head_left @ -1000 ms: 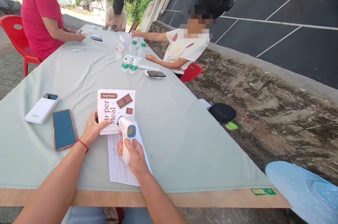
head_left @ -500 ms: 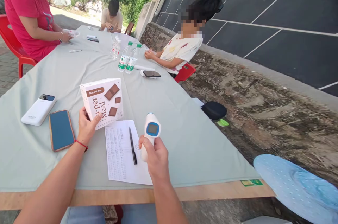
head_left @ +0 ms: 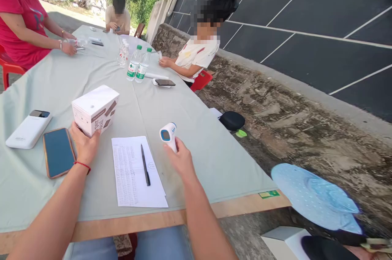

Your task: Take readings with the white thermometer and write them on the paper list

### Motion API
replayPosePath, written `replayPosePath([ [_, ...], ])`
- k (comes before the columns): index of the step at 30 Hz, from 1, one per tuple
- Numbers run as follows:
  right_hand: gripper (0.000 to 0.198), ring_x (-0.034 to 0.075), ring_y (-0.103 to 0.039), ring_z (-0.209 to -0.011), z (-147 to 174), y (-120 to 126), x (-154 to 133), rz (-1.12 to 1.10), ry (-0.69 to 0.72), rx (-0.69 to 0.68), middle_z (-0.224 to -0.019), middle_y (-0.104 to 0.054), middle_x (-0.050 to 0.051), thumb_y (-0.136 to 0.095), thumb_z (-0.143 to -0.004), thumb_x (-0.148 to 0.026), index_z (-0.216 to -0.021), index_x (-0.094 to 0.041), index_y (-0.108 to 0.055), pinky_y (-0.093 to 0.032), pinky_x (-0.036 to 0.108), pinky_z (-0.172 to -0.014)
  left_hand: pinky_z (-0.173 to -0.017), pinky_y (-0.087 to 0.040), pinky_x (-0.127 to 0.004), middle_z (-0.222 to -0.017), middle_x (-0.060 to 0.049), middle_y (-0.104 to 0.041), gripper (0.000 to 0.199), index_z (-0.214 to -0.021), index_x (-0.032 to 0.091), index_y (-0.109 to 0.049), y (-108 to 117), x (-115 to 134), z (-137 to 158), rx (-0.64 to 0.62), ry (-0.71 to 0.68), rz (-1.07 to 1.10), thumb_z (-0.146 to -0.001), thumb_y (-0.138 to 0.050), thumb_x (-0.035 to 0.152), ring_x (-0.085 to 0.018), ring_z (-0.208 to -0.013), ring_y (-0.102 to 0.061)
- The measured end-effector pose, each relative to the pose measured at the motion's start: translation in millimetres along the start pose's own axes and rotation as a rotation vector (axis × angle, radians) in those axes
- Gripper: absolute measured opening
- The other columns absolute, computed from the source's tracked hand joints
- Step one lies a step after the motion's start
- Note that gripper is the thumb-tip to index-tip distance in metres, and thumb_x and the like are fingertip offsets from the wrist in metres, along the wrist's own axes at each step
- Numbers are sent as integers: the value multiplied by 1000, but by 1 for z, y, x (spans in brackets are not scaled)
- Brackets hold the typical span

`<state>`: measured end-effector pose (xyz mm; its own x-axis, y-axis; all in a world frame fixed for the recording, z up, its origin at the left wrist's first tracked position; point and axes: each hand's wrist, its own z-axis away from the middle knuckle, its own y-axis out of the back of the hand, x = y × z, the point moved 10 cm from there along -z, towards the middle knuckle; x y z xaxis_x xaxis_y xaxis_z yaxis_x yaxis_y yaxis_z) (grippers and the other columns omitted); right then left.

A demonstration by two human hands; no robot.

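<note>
My left hand (head_left: 85,145) grips a white box (head_left: 92,107) with brown bars printed on its front, its top face now turned toward me. In my right hand (head_left: 180,156) is a white and blue infrared thermometer (head_left: 168,134), its small screen facing me. Between my hands lie printed sheets of paper (head_left: 125,186), with a black pen (head_left: 145,166) across them. Beside my left wrist rests a phone (head_left: 59,152) in a brown case, and left of that a white power bank (head_left: 29,129).
Two green-capped water bottles (head_left: 134,64) stand mid-table near a dark phone (head_left: 165,82). Three people sit around the cloth-covered table (head_left: 202,158). A light-blue hat (head_left: 315,196) lies off the table's right corner, and a black case (head_left: 232,121) sits beyond the right edge.
The box has turned, showing more of its top and side. The thermometer has tilted and rotated in my right hand. My view has shifted right; the person in red has reached toward the table.
</note>
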<state>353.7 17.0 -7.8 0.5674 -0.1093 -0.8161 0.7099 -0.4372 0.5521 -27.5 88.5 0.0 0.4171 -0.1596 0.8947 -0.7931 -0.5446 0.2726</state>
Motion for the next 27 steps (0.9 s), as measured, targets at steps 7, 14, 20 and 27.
replayPosePath([
  [7,41,30,-56,-98,-19,-32,31,606,39,-127,-103,-58,14,-58,-83,-36,-117,-14,-60,-44,37,-81,-113,-26,-51,-138,-18,-25,78,-140,17,-26,22,90,48,256,-698,-205,-73,-65,22,-31,-134,-26],
  [14,34,19,-56,-67,13,-44,-5,145,286,-39,-76,-61,4,-50,-87,-47,-101,-19,-63,-44,32,-68,-89,-42,-35,-108,-7,-55,21,-108,19,-55,-48,104,93,-374,-896,-243,-88,-51,13,-18,-100,-53],
  [20,37,16,-48,-51,30,-78,-12,91,283,-254,-59,-54,-3,-55,-79,-36,-110,-19,-66,-37,29,-56,-103,-35,-49,-119,-9,-54,31,-107,21,-65,-97,50,116,-942,-663,-378,-78,-71,34,-28,-115,-46],
  [27,40,19,-57,-75,44,-79,-32,146,591,-284,-86,-59,7,-38,-90,-17,-117,-20,-67,-43,30,-63,-104,-33,-49,-121,-9,-54,34,-109,22,-66,-97,47,115,-963,-603,-377,-77,-73,33,-28,-115,-46],
])
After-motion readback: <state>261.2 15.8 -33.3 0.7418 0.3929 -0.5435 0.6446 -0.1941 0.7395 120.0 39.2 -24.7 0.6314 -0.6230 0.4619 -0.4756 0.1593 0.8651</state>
